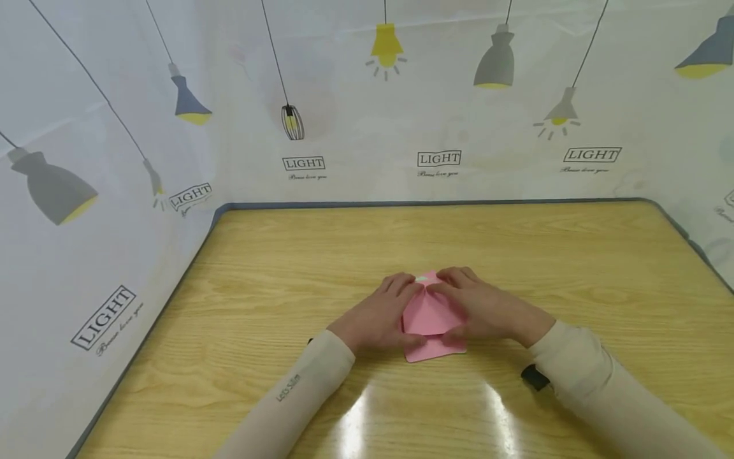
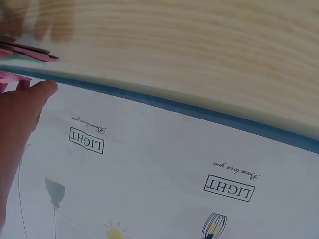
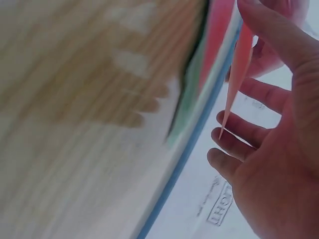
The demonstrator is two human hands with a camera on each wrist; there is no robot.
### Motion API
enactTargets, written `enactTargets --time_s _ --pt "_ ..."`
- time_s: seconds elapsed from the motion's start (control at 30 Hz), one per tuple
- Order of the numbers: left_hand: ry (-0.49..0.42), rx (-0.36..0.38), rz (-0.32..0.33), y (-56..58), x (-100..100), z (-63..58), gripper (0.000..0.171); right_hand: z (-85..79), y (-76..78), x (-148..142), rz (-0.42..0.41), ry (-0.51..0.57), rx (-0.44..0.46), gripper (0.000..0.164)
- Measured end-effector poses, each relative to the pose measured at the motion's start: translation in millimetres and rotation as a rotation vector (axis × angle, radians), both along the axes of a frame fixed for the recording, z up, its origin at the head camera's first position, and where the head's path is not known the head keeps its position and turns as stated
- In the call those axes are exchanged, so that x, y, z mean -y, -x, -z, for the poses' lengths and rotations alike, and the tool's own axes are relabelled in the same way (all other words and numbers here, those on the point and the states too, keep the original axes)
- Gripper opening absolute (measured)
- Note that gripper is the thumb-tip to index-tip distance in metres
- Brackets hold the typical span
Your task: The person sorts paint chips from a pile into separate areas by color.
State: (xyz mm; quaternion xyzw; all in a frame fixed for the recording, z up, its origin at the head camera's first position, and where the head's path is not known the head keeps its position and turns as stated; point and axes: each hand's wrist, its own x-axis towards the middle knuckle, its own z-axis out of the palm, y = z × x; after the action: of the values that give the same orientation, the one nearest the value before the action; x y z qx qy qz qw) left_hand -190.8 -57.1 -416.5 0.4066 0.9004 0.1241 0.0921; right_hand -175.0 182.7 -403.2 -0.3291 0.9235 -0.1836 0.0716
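The head view has both forearms reaching in from the near edge, with the left hand (image 1: 375, 317) and right hand (image 1: 494, 310) facing each other. Each hand holds the pink paper (image 1: 434, 312) from its own side, thumb toward the person and fingers bent over the far part; the two index fingertips sit near one another at a fold. The paper lies between the hands, over the middle of the bench (image 1: 275, 274), with a pale green bit (image 1: 422, 278) at its far end. The hands hide its side edges. The right wrist view shows a pink flap between thumb and fingers, while the left wrist view catches only part of its hand.

Long pale sleeves cover the forearms, the left sleeve (image 1: 287, 392) lettered. Beside the right sleeve (image 1: 579, 363) is a black object (image 1: 534, 377), partly covered by it. Beyond the bench's blue edge (image 1: 344, 204) hangs a white sheet (image 1: 355, 127) printed with lamps and "LIGHT".
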Motion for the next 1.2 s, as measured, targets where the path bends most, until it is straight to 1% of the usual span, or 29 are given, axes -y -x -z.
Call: enactTargets --time_s 0.07,0.13,0.23,0.3,0.37,0.47,0.53,0.67,0.83,0.97,1.0,1.1,1.2 --pt "-0.037 0.014 0.008 -2.1 4 -3.9 0.085 -2.8 -3.5 4 0.002 0.022 -0.009 0.081" --pt "-0.068 0.039 0.006 -5.6 10 -7.7 0.082 -5.2 -8.0 10 0.022 0.039 -0.009 0.084" --pt "-0.086 0.068 -0.003 -15.2 24 -15.0 0.08 -8.7 -15.4 22 0.011 0.063 -0.011 0.087" --pt "-0.08 0.073 -0.003 -23.8 37 -20.6 0.078 -9.4 -20.9 30 -0.026 0.056 -0.014 0.085" --pt "-0.072 0.082 -0.002 -32.8 51 -25.7 0.077 -9.6 -26.5 37 -0.101 0.048 -0.024 0.078" --pt "-0.06 0.112 -0.018 -45.3 73 -31.7 0.076 -11.3 -33.3 53 -0.192 0.015 -0.042 0.073" --pt "-0.05 0.134 -0.04 -51.8 85 -33.6 0.077 -12.6 -36.6 68 -0.226 -0.014 -0.072 0.072" --pt "-0.024 0.158 -0.074 -61.2 103 -33.1 0.074 -11.6 -44.1 97 -0.243 -0.075 -0.155 0.063" --pt "-0.005 0.167 -0.103 -67.0 115 -33.8 0.07 -6.4 -52.6 126 -0.239 -0.11 -0.225 0.055" --pt "0.015 0.154 -0.118 -67.7 119 -33.1 0.069 -1.0 -54.8 141 -0.209 -0.129 -0.24 0.053" --pt "0.017 0.147 -0.121 -67.7 120 -32.7 0.068 0.1 -55.0 143 -0.201 -0.127 -0.238 0.053" --pt "0.009 0.123 -0.103 -66.6 121 -30.4 0.062 2.7 -55.0 148 -0.189 -0.115 -0.202 0.05" --pt "0.005 0.111 -0.078 -64.7 122 -28.0 0.057 2.6 -53.7 149 -0.19 -0.138 -0.175 0.045"
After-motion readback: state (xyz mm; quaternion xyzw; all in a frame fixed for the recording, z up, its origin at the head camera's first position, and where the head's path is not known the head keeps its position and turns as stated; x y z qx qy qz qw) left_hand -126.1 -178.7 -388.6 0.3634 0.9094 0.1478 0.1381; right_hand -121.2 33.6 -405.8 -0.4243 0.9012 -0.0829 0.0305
